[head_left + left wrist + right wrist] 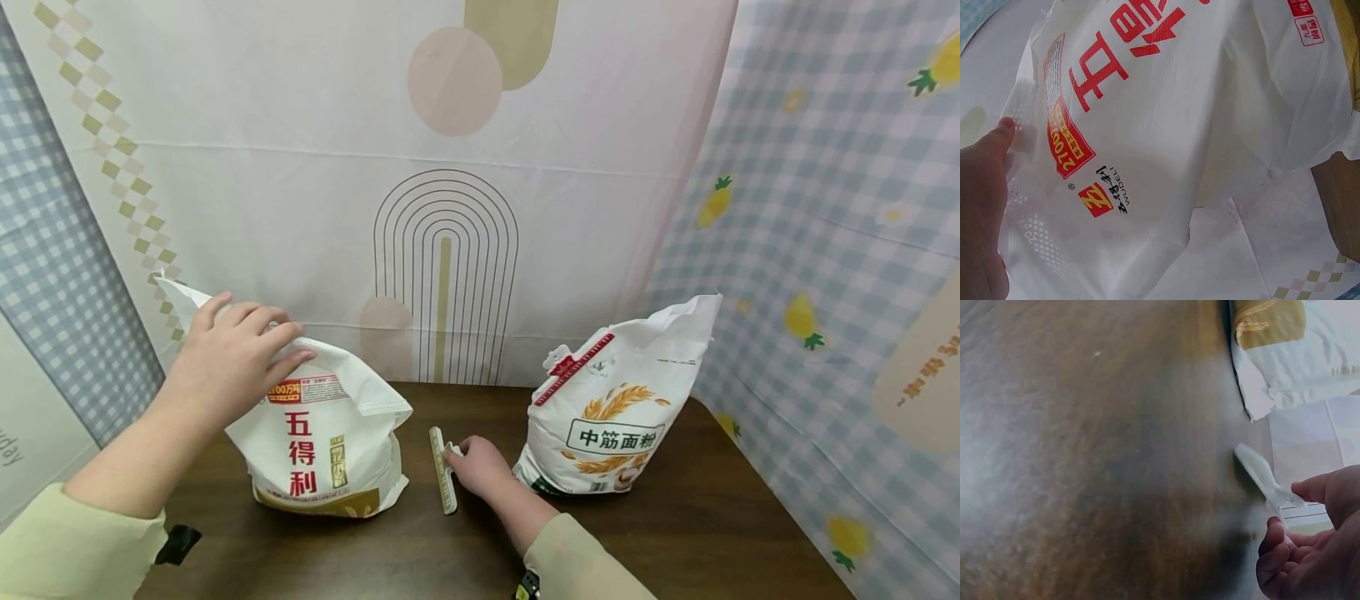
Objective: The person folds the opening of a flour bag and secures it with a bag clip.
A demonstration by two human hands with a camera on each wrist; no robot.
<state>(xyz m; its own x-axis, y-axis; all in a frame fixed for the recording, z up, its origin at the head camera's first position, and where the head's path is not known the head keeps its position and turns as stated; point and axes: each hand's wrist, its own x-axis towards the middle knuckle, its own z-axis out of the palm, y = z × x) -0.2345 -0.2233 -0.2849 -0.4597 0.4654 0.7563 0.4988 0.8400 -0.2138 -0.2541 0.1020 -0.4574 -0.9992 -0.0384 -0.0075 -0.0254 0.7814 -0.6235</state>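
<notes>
At the left stands a white flour bag (pixel 322 450) with red lettering and a gold base, its top loose and folded. My left hand (pixel 236 354) grips the bag's top edge, thumb against the printed front; in the left wrist view the thumb (pixel 1000 139) lies along the edge of the flour bag (pixel 1141 137). Low over the table between two bags, my right hand (pixel 480 468) pinches a long, pale bag clip (pixel 442 471) by its small handle. The right wrist view shows the bag clip (pixel 1259 469) held between thumb and curled fingers (pixel 1275 550).
A second flour bag (pixel 611 417) stands at the right, with a red bag clip (pixel 573 369) across its upper left corner. The dark wooden table (pixel 720 517) reaches back to a printed cloth (pixel 300 208). Checked cloth (pixel 825 250) hangs along the right side.
</notes>
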